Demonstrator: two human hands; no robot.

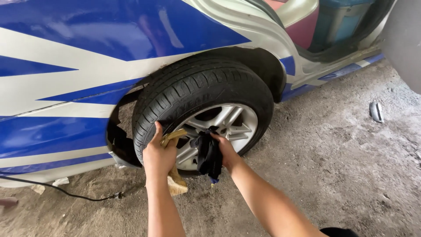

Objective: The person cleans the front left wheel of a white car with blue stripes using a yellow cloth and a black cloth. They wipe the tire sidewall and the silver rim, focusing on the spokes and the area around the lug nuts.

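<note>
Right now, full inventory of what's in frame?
Car body: one, blue and white, left and top.
Tyre: one, black, centre, in the wheel arch.
Wheel rim: one, silver, inside the tyre.
Cable: one, black, on the ground lower left.
Ground: grey, dusty, right and bottom.
Sponge: one, yellow-tan, in left hand.
Cloth: one, dark, in right hand.
Left hand: against the tyre.
Right hand: at the rim.

Blue-and-white zigzag striped car body (66, 66), black rubber tyre (193, 85) on a silver spoked alloy rim (232, 120), dark navy rag (208, 153), tan sponge (176, 182).
</note>
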